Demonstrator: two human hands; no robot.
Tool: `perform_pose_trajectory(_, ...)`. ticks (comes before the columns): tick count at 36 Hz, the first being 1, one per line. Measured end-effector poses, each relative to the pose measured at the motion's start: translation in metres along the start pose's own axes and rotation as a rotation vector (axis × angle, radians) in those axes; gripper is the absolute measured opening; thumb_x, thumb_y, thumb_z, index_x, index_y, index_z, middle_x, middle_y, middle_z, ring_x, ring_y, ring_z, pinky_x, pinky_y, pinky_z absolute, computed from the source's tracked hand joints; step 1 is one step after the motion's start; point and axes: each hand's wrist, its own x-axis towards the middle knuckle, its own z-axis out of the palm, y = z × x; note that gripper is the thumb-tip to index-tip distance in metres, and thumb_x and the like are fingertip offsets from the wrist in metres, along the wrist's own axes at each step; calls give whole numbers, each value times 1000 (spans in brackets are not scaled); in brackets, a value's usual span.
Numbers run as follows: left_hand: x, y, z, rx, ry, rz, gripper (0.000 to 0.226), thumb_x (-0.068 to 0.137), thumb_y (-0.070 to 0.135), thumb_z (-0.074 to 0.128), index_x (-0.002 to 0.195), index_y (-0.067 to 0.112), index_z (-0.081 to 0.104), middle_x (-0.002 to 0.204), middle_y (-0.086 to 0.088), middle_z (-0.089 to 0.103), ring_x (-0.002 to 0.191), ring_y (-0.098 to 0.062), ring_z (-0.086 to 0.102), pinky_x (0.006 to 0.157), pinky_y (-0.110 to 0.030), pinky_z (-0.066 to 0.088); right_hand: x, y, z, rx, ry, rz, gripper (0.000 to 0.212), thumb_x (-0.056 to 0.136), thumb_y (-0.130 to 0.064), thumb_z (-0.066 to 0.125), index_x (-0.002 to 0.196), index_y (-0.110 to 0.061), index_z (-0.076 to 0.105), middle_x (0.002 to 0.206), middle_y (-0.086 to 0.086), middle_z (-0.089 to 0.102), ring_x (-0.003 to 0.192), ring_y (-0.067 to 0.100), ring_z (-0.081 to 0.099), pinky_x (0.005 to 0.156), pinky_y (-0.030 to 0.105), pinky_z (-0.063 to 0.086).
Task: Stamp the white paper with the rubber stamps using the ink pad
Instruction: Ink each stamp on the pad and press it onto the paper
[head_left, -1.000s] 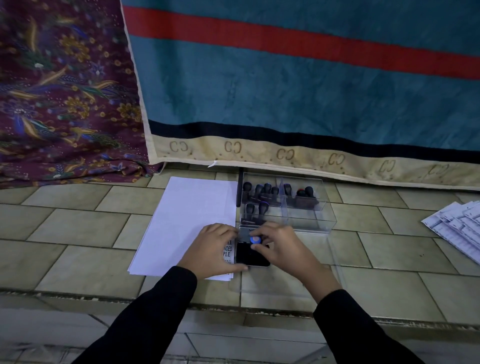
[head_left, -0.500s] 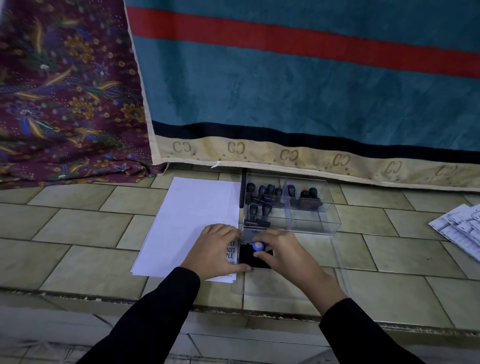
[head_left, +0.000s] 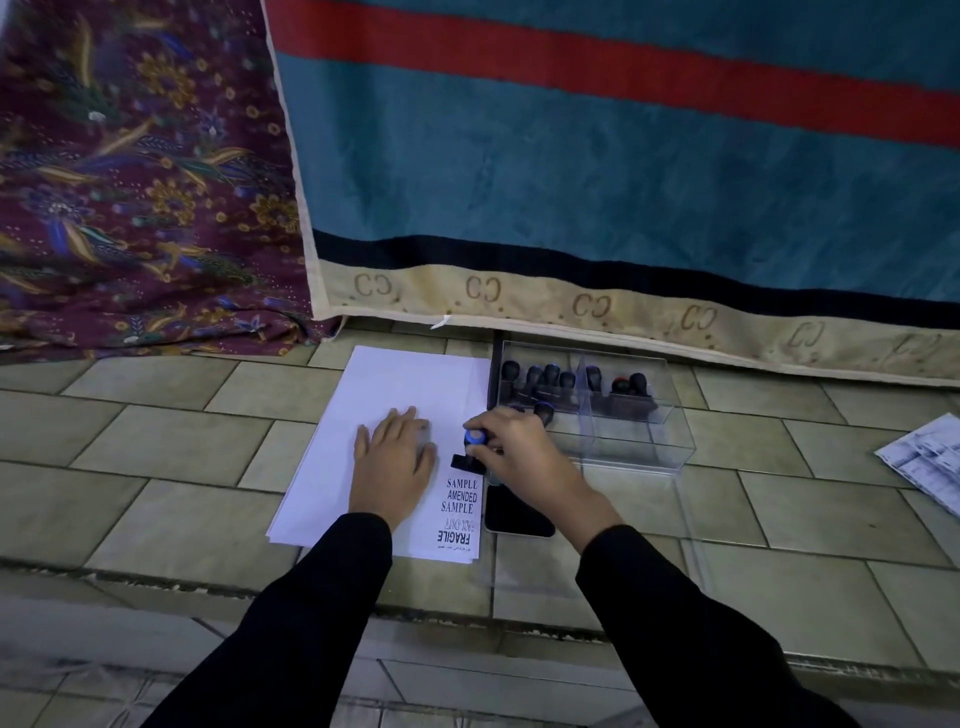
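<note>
Paper (head_left: 395, 384) lies flat on the tiled floor, its right edge just beside the clear box (head_left: 639, 452) that holds the spare stamps (head_left: 550, 376). The left hand (head_left: 394, 457) rests palm down on the sheet, fingers spread fairly wide and flat, pinning it. The right hand (head_left: 524, 454) has its fingers closed round a stamp (head_left: 471, 448) with a blue cap, base set at the sheet's right margin. Whether the base touches the paper or sits just above it cannot be told. Below it runs a column of dark prints (head_left: 461, 512) (SAMPLE, AMENDED, SAMPLE, then FRAGILE upside down). The ink pad (head_left: 519, 512) lies open just right of the sheet, partly under the right wrist.

The step in hand looks like printing a fresh mark above the column. The next move would call for a firm, level press straight down, then a clean vertical lift with the left hand holding the sheet so nothing smears. After that, probably back to the box for another stamp.
</note>
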Motion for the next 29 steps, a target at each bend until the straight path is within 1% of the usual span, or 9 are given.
perform_pose_trajectory(3, 0, -1, 1, 5, 14, 2, 36, 98, 30, 44, 132, 20, 50, 154, 2, 35, 146, -16, 20, 119, -46, 5, 4, -1, 4, -26, -44, -13, 24, 84, -12, 65, 107, -7, 66, 101, 10, 65, 91, 22, 63, 83, 34, 53)
perform_pose_trajectory(6, 1, -1, 2, 14, 19, 4, 37, 97, 30, 44, 133, 20, 49, 153, 3, 35, 146, -15, 21, 119, -46, 5, 4, -1, 4, -55, -68, -42, 23, 84, -11, 64, 106, -5, 66, 99, 11, 66, 90, 23, 63, 81, 33, 52)
perform_pose_trajectory(12, 1, -1, 3, 11, 30, 2, 38, 96, 30, 45, 133, 20, 50, 153, 2, 36, 145, -16, 22, 119, -46, 4, 5, -2, 3, -87, -79, -62, 25, 85, -11, 63, 109, -5, 65, 102, 10, 65, 88, 21, 62, 81, 25, 47)
perform_pose_trajectory(17, 1, -1, 3, 14, 29, 4, 38, 97, 30, 45, 133, 20, 49, 153, 3, 36, 145, -15, 21, 118, -45, 4, 4, -2, 5, -113, -118, -51, 25, 87, -13, 61, 111, -8, 64, 104, 8, 64, 94, 20, 60, 82, 21, 43)
perform_pose_trajectory(22, 0, -1, 2, 20, 24, 8, 39, 97, 30, 45, 134, 20, 48, 154, 3, 35, 146, -16, 21, 118, -45, 4, 0, -1, 7, -107, -115, -43, 22, 85, -11, 62, 107, -9, 65, 99, 7, 64, 87, 21, 61, 79, 27, 48)
perform_pose_trajectory(27, 2, 1, 1, 46, 27, -6, 38, 95, 30, 46, 132, 20, 48, 152, 4, 37, 144, -16, 24, 118, -45, 6, 3, -3, 6, -85, -106, -19, 25, 85, -10, 63, 110, -5, 65, 103, 10, 66, 92, 21, 63, 85, 29, 50)
perform_pose_trajectory(29, 3, 4, 0, 49, 33, -26, 37, 94, 29, 47, 130, 21, 49, 150, 4, 40, 141, -16, 28, 117, -45, 8, 1, -3, 7, -76, -111, -12, 25, 85, -9, 63, 109, -6, 66, 102, 8, 66, 91, 21, 63, 84, 30, 52)
